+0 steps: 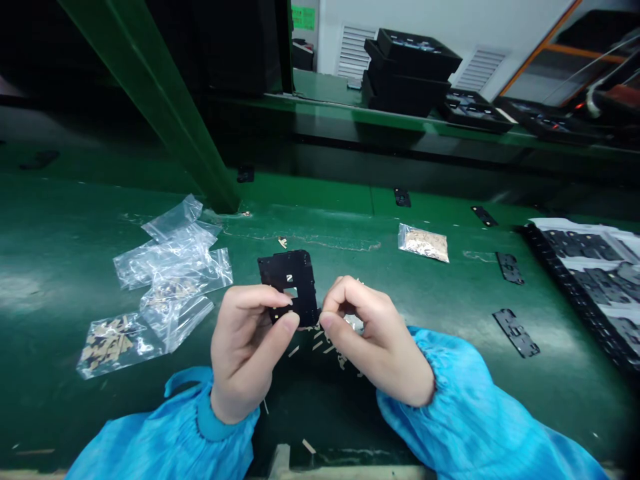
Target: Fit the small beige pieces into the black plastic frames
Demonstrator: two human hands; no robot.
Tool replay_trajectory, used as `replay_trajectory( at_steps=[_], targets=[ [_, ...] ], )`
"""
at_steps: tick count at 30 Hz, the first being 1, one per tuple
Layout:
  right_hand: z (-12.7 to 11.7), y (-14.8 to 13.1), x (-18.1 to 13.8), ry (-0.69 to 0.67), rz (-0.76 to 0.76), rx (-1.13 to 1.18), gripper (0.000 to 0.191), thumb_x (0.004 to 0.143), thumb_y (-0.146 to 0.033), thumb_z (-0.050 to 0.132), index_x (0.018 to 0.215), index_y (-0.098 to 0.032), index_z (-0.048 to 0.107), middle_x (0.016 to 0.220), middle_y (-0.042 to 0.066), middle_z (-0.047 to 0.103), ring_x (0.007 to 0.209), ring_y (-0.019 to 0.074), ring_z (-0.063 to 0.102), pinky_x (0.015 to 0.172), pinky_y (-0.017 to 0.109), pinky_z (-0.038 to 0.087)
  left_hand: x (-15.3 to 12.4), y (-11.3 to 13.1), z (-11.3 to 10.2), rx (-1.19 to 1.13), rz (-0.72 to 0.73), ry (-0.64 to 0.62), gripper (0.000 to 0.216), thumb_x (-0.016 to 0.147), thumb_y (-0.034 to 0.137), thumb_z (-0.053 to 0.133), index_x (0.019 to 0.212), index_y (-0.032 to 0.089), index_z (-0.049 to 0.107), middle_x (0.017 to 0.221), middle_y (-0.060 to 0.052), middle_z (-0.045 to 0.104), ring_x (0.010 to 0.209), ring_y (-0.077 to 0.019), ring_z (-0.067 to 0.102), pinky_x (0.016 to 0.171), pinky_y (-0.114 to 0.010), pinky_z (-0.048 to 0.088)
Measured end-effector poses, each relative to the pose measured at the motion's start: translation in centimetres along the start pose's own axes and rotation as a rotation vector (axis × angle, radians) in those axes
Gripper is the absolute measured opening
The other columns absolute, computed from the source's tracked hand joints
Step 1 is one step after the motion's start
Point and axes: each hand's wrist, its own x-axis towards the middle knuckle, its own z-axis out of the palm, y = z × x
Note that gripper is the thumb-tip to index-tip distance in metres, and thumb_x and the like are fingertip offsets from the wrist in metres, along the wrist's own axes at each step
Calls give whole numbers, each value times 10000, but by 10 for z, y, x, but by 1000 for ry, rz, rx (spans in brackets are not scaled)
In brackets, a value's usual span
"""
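Sleeves: both wrists are covered by loose, wrinkled blue cloth, gathered at the cuffs.
Left hand: the black plate is clamped between the thumb and fingers of the left hand at its lower left part.
Right hand: the thumb and forefinger of the right hand are brought together; whether something tiny is pinched there cannot be told.
Plate to fingertips: the plate is held just left of the right fingertips, its lower right corner nearest them; contact cannot be made out. Its long axis is pointed away from the wrists, slightly tilted.
Plate surface: thin, flat and matt, roughly rectangular, marked by a pale window and small bright spots.
Loose strips: small, flat, pale slivers are scattered beneath and between both hands.
Strip-filled bag: tan pieces are seen through clear, creased film, left of the left hand.
Other bags: glossy film is heaped beyond it.
Black parts: slim, perforated pieces are spread right of the right hand.
Tray: similar parts are lined up farther right.
Box stack: dark boxes are piled well beyond both hands.
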Motion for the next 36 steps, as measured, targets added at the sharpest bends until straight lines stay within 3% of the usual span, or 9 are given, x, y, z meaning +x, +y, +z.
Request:
replay_trajectory(
  at_steps=[9,12,14,16,18,23,28,36],
  targets=[
    [3,0,0,19,77,101,136,797,-147,477,667,-178,446,602,-47,432,528,64,401,475,186,324,-3,-2,-2,-43,-36,10,216,723,45,596,884,189,593,788,11,545,683,-95,536,567,-197,424],
    [3,0,-1,20,86,129,135,801,-161,477,671,-176,446,602,-47,431,528,63,395,475,186,320,-4,-2,-3,-121,-120,-29,248,736,61,600,934,210,588,798,11,570,657,-96,555,560,-201,444],
    [3,0,-1,20,95,153,135,804,-171,477,673,-177,444,601,-49,428,525,63,388,471,186,316,-4,0,-4,-223,-232,-83,386,767,89,583,1103,269,520,814,18,602,631,-104,576,555,-217,467],
    [3,0,-2,18,104,172,134,801,-169,476,672,-179,440,599,-50,428,521,63,386,466,186,312,-3,1,-4,-332,-346,-129,583,792,118,569,1284,342,349,844,24,629,657,-116,601,594,-242,498],
    [3,-1,-2,15,104,180,131,794,-162,474,669,-179,439,601,-47,435,524,65,393,468,187,314,0,1,-4,-398,-426,-153,668,795,143,580,1341,357,260,857,21,635,722,-127,613,654,-259,513],
    [3,-3,0,-19,113,175,146,761,-147,476,635,-184,413,579,-45,431,521,70,386,469,192,318,5,-3,-6,-460,-486,-239,322,789,187,598,1092,267,521,763,7,626,690,-124,591,595,-219,492],
    [1,0,3,-33,190,207,172,767,-202,497,627,-187,399,558,-53,391,501,68,346,453,196,294,9,0,-4,-547,-519,-265,246,771,197,609,1002,240,540,697,15,594,618,-107,563,562,-206,486],
    [2,9,4,-192,-29,455,178,881,-290,456,741,-188,415,752,4,514,701,105,491,651,254,403,14,11,0,-670,-803,-288,221,735,174,630,940,196,550,664,21,552,553,-63,508,512,-148,450]
  ],
)
